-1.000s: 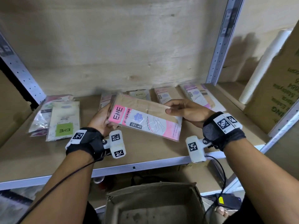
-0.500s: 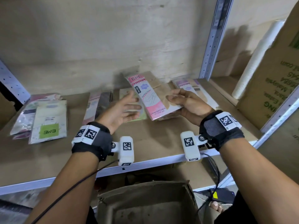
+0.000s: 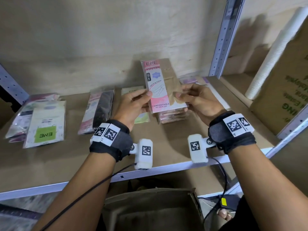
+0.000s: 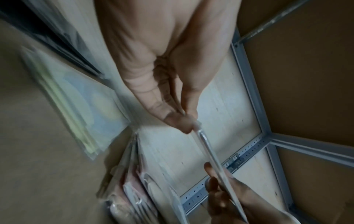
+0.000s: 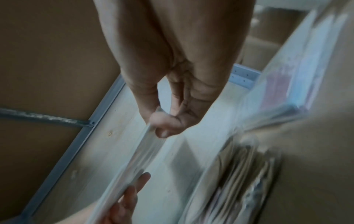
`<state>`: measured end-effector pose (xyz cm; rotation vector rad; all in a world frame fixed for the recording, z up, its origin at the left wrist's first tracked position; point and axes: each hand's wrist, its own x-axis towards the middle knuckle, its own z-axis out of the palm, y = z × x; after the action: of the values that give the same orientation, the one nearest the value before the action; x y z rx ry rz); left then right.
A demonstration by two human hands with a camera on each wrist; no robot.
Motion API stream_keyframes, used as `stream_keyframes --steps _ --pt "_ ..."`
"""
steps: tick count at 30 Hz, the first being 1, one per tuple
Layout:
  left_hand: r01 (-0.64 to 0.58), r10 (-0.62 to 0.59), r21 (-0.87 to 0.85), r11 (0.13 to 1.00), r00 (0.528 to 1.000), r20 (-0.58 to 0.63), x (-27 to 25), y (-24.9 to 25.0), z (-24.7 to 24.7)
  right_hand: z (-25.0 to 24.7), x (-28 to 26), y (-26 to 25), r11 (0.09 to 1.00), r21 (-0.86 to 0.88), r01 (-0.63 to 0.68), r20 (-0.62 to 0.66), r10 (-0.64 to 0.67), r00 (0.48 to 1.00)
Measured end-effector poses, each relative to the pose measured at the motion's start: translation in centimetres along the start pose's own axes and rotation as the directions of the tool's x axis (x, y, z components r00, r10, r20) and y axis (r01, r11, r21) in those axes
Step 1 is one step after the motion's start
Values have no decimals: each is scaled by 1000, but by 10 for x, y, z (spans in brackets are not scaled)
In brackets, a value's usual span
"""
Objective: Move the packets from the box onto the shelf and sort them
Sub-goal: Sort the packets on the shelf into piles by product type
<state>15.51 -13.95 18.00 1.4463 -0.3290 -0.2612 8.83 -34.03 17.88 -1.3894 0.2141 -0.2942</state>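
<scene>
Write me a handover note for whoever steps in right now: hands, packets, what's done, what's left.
Left hand and right hand each pinch one side of the pink ENE packet, held above the matching pink stack. Sorted piles already lie on the shelf: green-label pile at left, dark packets in the middle. The box below looks empty from this angle. Left: set this packet on the stack.

Bare forearms, each wearing a black fabric wrist strap that carries white plates printed with black square codes. A white, rounded camera block with its own square code is bolted to the inner side of each strap by a small metal screw joint. Thin black cables trail from both blocks: the left along the forearm, the right downward.
</scene>
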Motion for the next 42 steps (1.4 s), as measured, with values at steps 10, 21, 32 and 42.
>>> stream_keyframes --steps 10,21,32,42 --pt "75 -62 173 982 995 -76 32 -16 19 -27 26 10 895 -443 -50 -136 -12 991" --pt "132 -124 332 934 991 -45 46 -25 17 -36 32 18 821 -556 -128 -95 90 991" --pt "162 -167 409 898 986 -25 47 -24 15 -35 39 20 756 -646 -104 -65 82 995" --pt "184 -187 402 897 982 -33 55 -26 16 -36 43 21 718 -689 -101 -45 97 994"
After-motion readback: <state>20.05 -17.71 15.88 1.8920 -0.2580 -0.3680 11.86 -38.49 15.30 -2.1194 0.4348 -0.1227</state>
